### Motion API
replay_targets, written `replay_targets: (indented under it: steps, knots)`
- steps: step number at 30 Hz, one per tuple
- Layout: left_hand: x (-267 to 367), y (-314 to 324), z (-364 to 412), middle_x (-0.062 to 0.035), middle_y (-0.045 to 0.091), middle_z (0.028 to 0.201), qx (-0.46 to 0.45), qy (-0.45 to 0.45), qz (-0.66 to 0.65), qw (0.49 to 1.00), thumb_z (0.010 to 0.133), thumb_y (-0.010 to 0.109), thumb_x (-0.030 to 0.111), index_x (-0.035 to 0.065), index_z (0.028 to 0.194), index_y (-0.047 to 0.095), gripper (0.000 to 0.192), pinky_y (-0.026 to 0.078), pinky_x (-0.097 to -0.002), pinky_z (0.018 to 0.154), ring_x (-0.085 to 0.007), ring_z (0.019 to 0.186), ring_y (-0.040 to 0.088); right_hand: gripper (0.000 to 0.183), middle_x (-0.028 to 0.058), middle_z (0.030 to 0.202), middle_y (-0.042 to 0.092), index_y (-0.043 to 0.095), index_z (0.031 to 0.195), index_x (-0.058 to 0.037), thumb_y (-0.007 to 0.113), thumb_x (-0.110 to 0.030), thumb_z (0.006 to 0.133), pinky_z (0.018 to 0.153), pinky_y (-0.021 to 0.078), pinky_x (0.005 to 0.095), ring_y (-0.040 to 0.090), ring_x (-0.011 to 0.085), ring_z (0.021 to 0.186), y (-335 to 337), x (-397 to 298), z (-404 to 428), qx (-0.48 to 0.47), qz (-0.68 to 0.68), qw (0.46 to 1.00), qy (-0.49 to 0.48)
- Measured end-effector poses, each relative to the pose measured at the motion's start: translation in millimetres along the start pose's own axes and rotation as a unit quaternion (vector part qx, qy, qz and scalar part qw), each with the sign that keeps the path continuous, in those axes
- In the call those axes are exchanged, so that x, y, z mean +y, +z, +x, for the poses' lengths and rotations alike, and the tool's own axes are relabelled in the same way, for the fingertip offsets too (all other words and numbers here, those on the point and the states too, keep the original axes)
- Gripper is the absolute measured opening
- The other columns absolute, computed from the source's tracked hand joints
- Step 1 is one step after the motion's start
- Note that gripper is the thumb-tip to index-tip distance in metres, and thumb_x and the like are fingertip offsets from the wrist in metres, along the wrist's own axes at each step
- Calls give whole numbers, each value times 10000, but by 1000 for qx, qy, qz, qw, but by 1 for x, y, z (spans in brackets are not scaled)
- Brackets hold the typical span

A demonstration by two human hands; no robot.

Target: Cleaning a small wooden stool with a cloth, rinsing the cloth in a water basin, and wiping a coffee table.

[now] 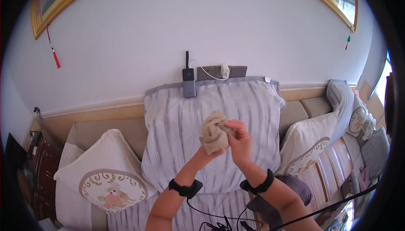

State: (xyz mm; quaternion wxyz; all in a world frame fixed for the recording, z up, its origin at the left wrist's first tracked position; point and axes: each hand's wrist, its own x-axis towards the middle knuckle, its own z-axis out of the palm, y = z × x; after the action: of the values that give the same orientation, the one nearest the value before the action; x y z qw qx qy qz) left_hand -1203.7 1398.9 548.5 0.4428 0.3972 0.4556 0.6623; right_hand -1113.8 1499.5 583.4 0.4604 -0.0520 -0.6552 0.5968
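Observation:
A crumpled beige cloth (pixel 215 133) is bunched up between both hands, above a sofa spread with a grey-striped cover (pixel 177 136). My left hand (pixel 210 153) supports it from below, its fingers mostly hidden by the fabric. On the cloth's right side, my right hand (pixel 239 139) pinches a fold between thumb and fingers. Each wrist wears a black strap with a small device; black cables hang beneath them.
A grey power bank (pixel 189 84) rests upright on the sofa back, cabled to a white charger (pixel 225 71) in the wall socket. Embroidered cushions lie at left (pixel 107 174) and right (pixel 307 145). A dark purple cloth (pixel 295 188) lies beside my right forearm. Gold-framed pictures hang above.

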Motion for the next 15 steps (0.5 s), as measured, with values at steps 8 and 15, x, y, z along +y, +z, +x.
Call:
replay_targets:
  steps: [8, 15]
  knots:
    - [8, -51, 71, -86, 520, 1060, 451, 423, 326, 715, 706, 647, 78, 31, 1126, 362, 510, 415, -296, 802, -201, 958, 518, 349, 108, 1097, 521, 487, 1106, -36, 517, -9, 759, 796, 396, 278, 487, 174, 1013, -5, -5, 39, -125, -188, 974, -27]
    - [1, -135, 112, -168, 493, 1064, 512, 246, 395, 722, 703, 627, 75, 25, 1146, 315, 544, 392, -339, 813, -309, 977, 500, 231, 110, 708, 592, 559, 928, -10, 466, -180, 802, 644, 422, 301, 570, 209, 690, -67, 90, 133, 11, -336, 940, 63]
